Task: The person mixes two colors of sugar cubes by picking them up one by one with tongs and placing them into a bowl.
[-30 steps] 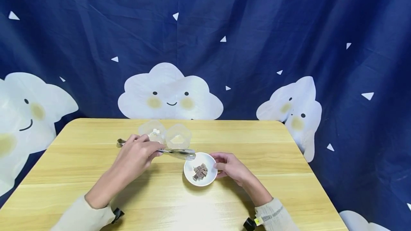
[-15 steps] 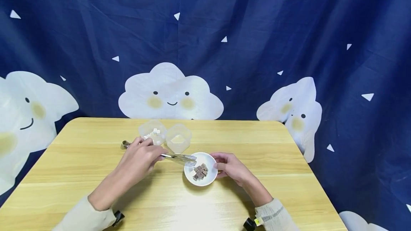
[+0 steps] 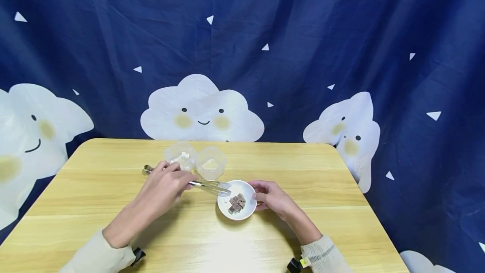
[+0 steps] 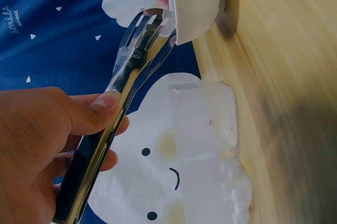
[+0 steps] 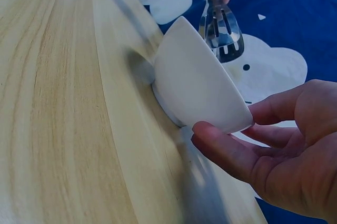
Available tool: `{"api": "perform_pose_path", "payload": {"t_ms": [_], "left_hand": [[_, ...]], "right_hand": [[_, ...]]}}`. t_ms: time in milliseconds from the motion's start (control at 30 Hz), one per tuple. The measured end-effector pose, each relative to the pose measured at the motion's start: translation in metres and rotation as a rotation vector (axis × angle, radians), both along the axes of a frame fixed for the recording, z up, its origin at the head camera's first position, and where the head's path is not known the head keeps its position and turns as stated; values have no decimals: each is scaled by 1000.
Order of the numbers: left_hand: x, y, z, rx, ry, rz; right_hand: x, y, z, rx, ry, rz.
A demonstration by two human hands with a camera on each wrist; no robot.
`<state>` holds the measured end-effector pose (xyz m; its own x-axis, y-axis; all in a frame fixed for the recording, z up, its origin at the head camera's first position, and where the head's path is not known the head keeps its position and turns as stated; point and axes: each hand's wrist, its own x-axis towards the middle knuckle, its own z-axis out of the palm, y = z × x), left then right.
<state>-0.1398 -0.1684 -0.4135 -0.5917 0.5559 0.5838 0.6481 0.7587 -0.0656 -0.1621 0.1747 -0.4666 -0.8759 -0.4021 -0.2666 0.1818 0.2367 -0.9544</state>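
My left hand (image 3: 163,186) grips metal serving tongs (image 4: 139,58) around their arms, thumb on one side and fingers on the other. The slotted tips reach over the left side of a small white bowl (image 3: 242,188). Brown cubes (image 3: 236,204) lie heaped in that bowl, with a white cube (image 3: 228,204) at their left edge. Thumb and fingers of my right hand (image 3: 274,198) pinch the bowl's right rim. In the right wrist view the bowl (image 5: 195,82) stands on the table, its outer wall hiding what lies inside.
Behind the tongs, two clear plastic containers (image 3: 221,157) stand side by side. Several white cubes (image 3: 185,155) are in the left one; something pale yellow (image 3: 209,164) shows in the right one. A dark blue cloud-print curtain (image 3: 242,54) hangs behind the wooden table (image 3: 303,167).
The tong tips have lowered slightly toward the bowl and spread apart. A white cube that was not visible a second ago now lies beside the brown cubes. My right hand has stayed put.
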Motion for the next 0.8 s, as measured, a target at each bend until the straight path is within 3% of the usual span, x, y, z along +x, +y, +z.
{"api": "perform_pose_path", "payload": {"t_ms": [333, 633, 800], "left_hand": [[-3, -12, 18, -10, -1, 15], [-10, -26, 28, 27, 75, 24], [-15, -37, 34, 54, 79, 47]], "right_hand": [[0, 0, 0, 4, 6, 3], [-1, -2, -2, 11, 7, -3], [0, -1, -2, 10, 7, -1]]}}
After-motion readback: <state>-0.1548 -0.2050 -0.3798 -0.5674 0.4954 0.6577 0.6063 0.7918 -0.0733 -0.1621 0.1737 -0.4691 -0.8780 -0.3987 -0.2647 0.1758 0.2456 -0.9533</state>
